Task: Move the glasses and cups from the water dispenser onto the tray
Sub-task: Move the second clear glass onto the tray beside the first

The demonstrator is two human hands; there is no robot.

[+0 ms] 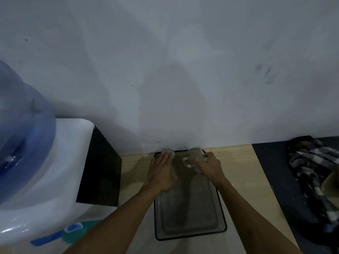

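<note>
A grey tray (189, 217) with a dark rim lies on the wooden counter below me. My left hand (162, 173) is wrapped around a clear glass (169, 152) at the tray's far left. My right hand (211, 167) grips a clear glass mug (195, 155) with its handle pointing left, at the tray's far right. Both pieces are over the tray's back end, near the wall; whether they rest on it I cannot tell. The white water dispenser (60, 162) with its blue bottle (22, 136) stands at the left.
A grey wall rises right behind the counter (244, 180). The dispenser's black side panel (102, 173) faces the tray. A blue tap lever (53, 237) sticks out at the lower left. A checked cloth (311, 173) lies on a dark surface at the right.
</note>
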